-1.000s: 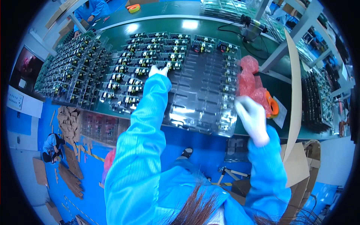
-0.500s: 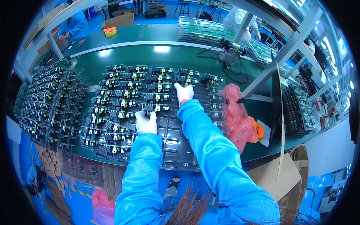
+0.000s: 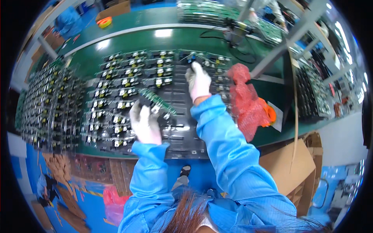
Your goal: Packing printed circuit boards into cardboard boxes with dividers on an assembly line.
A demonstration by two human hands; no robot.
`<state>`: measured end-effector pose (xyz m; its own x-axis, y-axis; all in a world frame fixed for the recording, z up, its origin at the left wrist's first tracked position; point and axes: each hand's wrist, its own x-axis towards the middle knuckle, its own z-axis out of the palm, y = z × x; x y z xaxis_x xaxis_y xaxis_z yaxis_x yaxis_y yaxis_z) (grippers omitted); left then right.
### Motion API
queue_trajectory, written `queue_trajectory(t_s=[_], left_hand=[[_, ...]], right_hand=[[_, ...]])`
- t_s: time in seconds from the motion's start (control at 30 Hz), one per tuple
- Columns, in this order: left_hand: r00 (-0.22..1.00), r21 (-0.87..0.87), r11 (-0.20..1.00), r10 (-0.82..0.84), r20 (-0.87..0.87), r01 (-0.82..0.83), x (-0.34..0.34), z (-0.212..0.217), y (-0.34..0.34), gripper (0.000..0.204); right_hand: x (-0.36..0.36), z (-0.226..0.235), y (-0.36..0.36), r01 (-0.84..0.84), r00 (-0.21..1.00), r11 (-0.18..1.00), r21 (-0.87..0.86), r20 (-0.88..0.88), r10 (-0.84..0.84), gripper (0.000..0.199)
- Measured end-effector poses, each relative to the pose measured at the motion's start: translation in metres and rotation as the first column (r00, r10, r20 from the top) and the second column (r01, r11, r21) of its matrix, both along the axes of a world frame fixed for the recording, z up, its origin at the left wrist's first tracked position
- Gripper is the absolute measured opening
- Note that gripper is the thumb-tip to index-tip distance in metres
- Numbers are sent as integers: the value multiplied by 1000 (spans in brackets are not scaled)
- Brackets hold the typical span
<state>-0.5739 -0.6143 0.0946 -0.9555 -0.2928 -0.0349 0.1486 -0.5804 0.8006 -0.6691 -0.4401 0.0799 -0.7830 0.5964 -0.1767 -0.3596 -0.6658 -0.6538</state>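
Note:
My white-gloved left hand (image 3: 146, 123) grips a green circuit board (image 3: 160, 101) with black and white parts. That board is tilted and raised over a dark plastic tray (image 3: 178, 134) with moulded slots. Farther off, my gloved right hand (image 3: 199, 82) is closed at its fingertips on another circuit board (image 3: 189, 58) at the far end of the tray, partly hidden and blurred. Rows of similar circuit boards (image 3: 128, 81) fill the tray left of my hands. A further column of boards (image 3: 220, 77) stands just right of my right hand.
Stacked trays of boards (image 3: 50, 108) stand at the left. On the right lie pink bubble wrap (image 3: 244, 103) and an orange tape roll (image 3: 271, 114). A black device with a cable (image 3: 237, 33) sits beyond, near a metal post (image 3: 268, 58). Cardboard (image 3: 287, 167) is at lower right.
My left hand has lifted a circuit board from the tray and tilted it. My right hand's fingers have closed at a far board. The whole view has shifted, with the bench higher in it.

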Motion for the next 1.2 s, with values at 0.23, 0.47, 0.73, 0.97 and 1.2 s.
queue_trajectory(t_s=[0.23,0.47,0.73,0.97,1.2], left_hand=[[880,421,798,-475,0,431,45,-16,19,39],[612,313,609,-784,100,729,140,46,95,33],[571,-278,547,-821,6,790,201,42,186,41],[-367,-53,-373,-860,-354,926,310,38,244,49],[187,-733,221,-974,-130,643,368,9,261,57]], right_hand=[[210,90,21,-143,975,912,384,211,64,33],[471,116,59,55,958,796,602,193,-212,40],[777,160,33,466,460,391,794,161,-873,45],[923,105,47,403,474,681,611,498,-727,44],[940,16,108,199,684,927,317,633,-363,39]])
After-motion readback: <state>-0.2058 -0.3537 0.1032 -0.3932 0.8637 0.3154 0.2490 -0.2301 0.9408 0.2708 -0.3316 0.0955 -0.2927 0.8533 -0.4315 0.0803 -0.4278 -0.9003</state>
